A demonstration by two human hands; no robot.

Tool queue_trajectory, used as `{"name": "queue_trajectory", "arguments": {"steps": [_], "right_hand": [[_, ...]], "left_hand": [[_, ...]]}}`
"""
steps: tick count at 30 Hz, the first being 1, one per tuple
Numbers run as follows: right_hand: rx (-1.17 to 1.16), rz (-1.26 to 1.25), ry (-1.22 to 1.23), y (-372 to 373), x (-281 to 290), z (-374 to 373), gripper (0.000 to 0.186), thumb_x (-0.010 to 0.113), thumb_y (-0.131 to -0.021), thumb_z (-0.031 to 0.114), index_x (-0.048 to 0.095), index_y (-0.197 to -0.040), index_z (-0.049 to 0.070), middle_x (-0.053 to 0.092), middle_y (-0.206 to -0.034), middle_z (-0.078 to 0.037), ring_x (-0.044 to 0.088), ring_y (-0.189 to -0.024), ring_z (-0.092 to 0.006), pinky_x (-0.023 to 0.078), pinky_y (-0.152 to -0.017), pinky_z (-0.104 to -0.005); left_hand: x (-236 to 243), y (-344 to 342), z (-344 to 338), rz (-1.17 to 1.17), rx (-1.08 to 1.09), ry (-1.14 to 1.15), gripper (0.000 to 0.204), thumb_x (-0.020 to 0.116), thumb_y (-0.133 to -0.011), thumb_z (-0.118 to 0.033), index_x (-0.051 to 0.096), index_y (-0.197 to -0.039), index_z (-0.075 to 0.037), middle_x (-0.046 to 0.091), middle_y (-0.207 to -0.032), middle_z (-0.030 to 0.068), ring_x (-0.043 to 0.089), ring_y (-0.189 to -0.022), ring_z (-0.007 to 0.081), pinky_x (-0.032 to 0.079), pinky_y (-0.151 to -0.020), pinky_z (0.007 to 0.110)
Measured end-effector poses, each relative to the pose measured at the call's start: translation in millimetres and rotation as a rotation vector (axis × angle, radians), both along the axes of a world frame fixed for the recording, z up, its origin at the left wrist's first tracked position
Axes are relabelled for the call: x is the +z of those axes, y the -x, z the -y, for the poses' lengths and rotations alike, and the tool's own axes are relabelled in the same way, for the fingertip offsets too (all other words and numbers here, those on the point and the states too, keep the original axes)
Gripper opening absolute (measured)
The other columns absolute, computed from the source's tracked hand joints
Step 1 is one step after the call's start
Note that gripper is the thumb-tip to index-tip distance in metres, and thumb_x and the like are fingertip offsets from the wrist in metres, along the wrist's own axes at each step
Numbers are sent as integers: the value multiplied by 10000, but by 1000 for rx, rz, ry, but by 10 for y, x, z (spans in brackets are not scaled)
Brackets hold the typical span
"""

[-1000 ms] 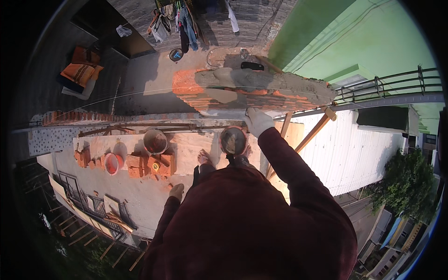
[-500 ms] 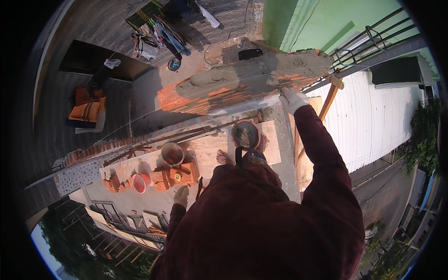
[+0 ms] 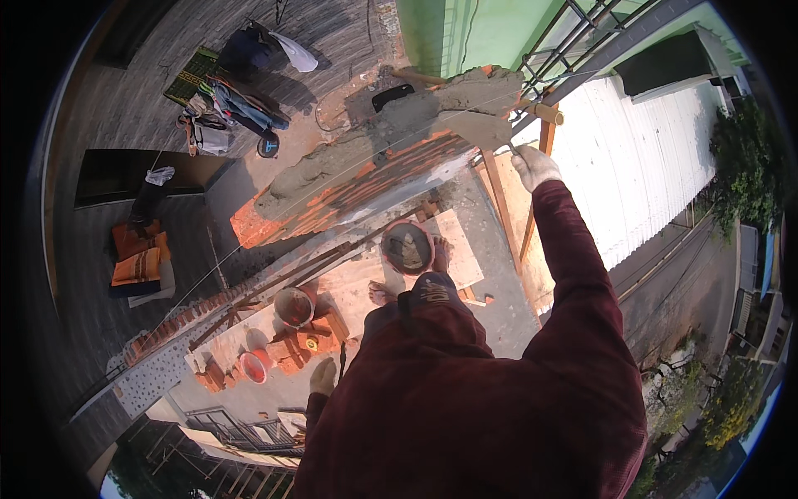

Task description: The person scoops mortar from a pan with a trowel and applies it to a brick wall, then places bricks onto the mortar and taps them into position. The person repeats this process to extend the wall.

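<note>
My right hand, in a pale glove, is stretched out past the right end of a low brick wall. It grips a trowel whose grey blade lies over the wet mortar along the wall's top. My left hand, also gloved, hangs low at my side with nothing visible in it; its fingers look loosely extended. Nearest to it is a stack of orange bricks with a small round yellow thing on top. A bucket of mortar stands by my bare feet.
A second bucket and a red pail stand on the plank platform. A thin string runs along the wall. Wooden props rise at the wall's right end, beside a white corrugated roof. Clothes hang beyond.
My view has shifted and turned slightly. My right hand has moved rightward to the wall's end, and the trowel blade now shows plainly over the mortar. The left hand still hangs down.
</note>
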State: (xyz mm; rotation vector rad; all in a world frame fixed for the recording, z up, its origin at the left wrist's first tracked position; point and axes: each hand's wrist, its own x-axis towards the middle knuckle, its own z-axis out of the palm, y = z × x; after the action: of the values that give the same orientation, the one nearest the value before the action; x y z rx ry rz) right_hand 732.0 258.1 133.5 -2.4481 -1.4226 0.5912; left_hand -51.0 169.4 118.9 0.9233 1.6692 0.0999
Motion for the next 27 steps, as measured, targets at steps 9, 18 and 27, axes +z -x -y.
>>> {"name": "queue_trajectory", "arguments": {"steps": [9, 18, 27], "right_hand": [[-1106, -1361, -589, 812, -553, -47, 401, 432, -1081, 473, 577, -948, 124, 550, -666, -47, 497, -460, -209, 421, -424, -372], [-1005, -1451, -841, 2221, -708, -962, 411, 430, -1075, 446, 590, -1006, 74, 569, -677, -70, 539, -507, -209, 448, -472, -369], [-655, -1252, -650, 4132, -963, -847, 374, 500, -1065, 362, 589, -1134, 5, 581, -742, -77, 596, -629, -155, 490, -579, -326]], "left_hand": [[-387, 415, 103, -118, -401, -44, 561, 599, -1020, -428, 617, -1360, 18, 682, -1274, 187, 632, -1205, 284, 480, -1032, 390], [307, -882, -632, -37, -179, 101, 493, 612, -1016, -356, 629, -1350, 7, 691, -1182, 75, 636, -1019, 139, 492, -841, 287], [-961, -706, -716, 8, -650, 310, 594, 617, -1004, -353, 532, -1453, 28, 638, -1356, 157, 640, -1161, 211, 514, -947, 312]]}}
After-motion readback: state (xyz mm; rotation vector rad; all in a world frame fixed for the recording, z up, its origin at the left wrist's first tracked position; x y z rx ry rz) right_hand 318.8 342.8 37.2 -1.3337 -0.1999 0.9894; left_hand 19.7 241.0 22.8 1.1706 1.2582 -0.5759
